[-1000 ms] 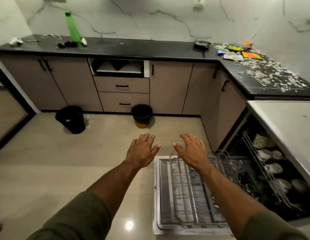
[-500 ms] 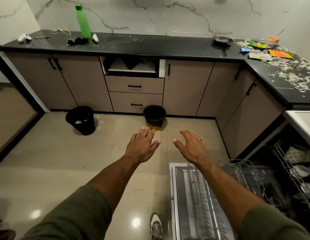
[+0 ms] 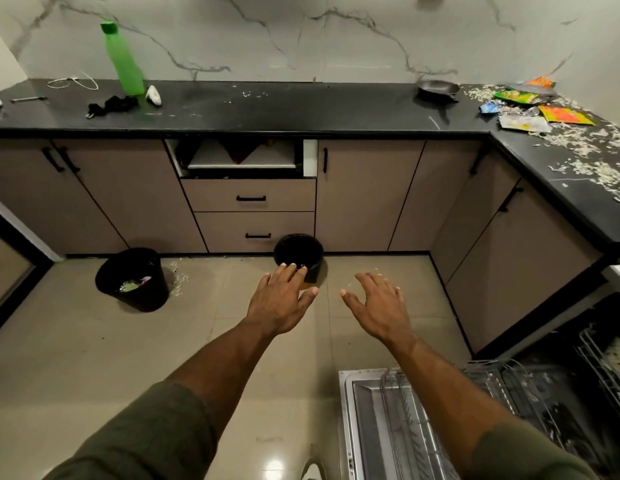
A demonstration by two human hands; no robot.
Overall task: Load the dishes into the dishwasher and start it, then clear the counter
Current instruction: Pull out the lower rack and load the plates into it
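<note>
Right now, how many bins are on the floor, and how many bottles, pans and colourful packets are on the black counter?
Black bins: 2, one with rubbish, one by the drawers
Green bottles: 1
Black pans: 1
Colourful packets: 5, orange, green, blue, orange-yellow, silvery
Total: 9
</note>
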